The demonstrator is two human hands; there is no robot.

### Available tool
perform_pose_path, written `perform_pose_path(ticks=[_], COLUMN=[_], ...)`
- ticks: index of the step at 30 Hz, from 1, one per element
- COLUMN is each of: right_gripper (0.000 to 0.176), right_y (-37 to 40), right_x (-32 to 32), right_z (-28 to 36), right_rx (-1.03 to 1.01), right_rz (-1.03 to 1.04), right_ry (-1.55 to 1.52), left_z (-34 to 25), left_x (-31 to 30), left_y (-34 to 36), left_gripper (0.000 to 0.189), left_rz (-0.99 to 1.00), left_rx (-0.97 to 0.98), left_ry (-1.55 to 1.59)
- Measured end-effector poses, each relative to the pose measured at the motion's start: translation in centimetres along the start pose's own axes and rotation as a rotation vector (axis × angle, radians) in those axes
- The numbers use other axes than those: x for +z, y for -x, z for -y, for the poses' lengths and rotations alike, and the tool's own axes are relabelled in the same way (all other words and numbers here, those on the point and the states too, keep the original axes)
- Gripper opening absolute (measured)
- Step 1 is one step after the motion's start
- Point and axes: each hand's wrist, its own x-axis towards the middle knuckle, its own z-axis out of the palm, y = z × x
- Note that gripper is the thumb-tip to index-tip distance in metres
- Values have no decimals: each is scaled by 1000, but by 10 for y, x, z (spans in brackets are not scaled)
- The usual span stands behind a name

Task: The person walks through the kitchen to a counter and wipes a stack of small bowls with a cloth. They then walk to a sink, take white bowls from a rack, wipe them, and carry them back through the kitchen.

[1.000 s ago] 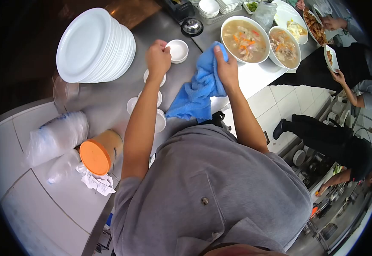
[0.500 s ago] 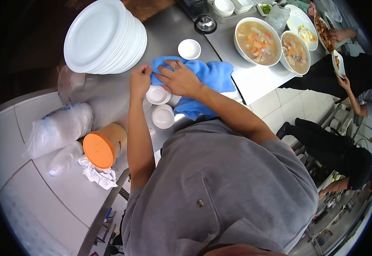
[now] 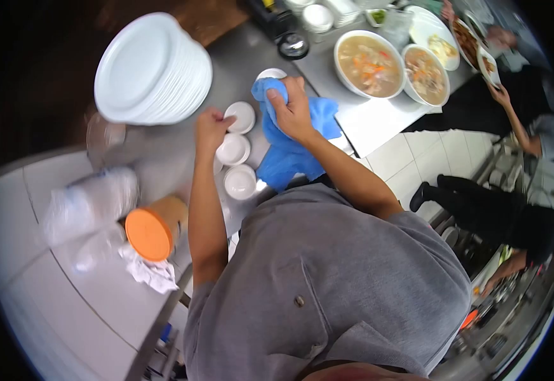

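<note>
My left hand (image 3: 212,131) pinches the rim of a small white bowl (image 3: 241,117) on the steel counter. Two more such bowls stand nearer my body, a middle bowl (image 3: 233,150) and a front bowl (image 3: 240,183). In my right hand (image 3: 294,109) is a bunched blue cloth (image 3: 322,119), held closed between thumb and fingers. The rest of the cloth drapes over the counter toward me. Just beyond that hand, one more small bowl (image 3: 270,73) is partly covered by the cloth.
A tall stack of white plates (image 3: 143,70) stands at the left. Right of the cloth are a large soup bowl (image 3: 369,65) and a smaller soup bowl (image 3: 426,75). An orange-lidded tub (image 3: 148,234) sits near my left elbow. A person's hand (image 3: 498,94) holds a dish at the right.
My right hand has lifted and gathered the cloth, uncovering the small bowl at my left hand. The far small bowl is now partly behind the cloth.
</note>
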Motion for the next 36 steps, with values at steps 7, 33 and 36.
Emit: perform_pose_path(ticks=[7,33,36], right_gripper=[30,32,26], right_y=[18,-4,0], right_x=[-35,-92,-35], right_z=[2,-1,6], right_rx=[108,570,-117], right_rz=[-94,274,108], right_ry=[38,-459,42], left_z=[-39,-60,0], left_x=[-15,33,-2], left_y=[11,-29,-15], left_gripper=[10,20,22], left_rz=[-220,-482,-329], left_rx=[226,296,-93], left_ry=[-417,-132,-32])
